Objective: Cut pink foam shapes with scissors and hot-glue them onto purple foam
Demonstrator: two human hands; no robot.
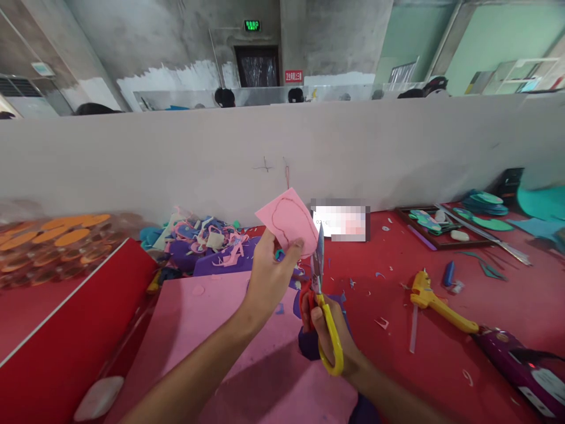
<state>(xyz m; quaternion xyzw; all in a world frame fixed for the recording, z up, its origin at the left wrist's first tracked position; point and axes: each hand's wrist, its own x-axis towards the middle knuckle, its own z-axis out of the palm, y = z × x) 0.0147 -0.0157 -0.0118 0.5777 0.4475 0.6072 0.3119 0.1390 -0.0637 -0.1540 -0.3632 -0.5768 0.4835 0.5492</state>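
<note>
Pink sheet underneath: a large flat pink sheet [212, 341] lies at 6 o'clock, below both hands.
Right hand: the right hand [345, 338] grasps the scissors [316, 274] by their red and yellow handles, blades pointing to 12 o'clock.
Scissors: probably the heavier, rigid item, with smooth handles best held by the loops; the blades are no place for fingers.
Left hand: the left hand [272, 268] pinches the small pink piece at its lower edge, thumb on the near face.
Pink piece: the small pink piece [291, 218], marked with a rounded outline, is held up off the red surface [388, 371], at 11 o'clock from the scissors' pivot. It looks light, soft and bendable, yet stiff enough to stand without drooping; it would likely crease or tear under hard pinching.
Hold: the margin near 6 or 7 o'clock suits, clear of the blades at its 4 o'clock side.
</note>
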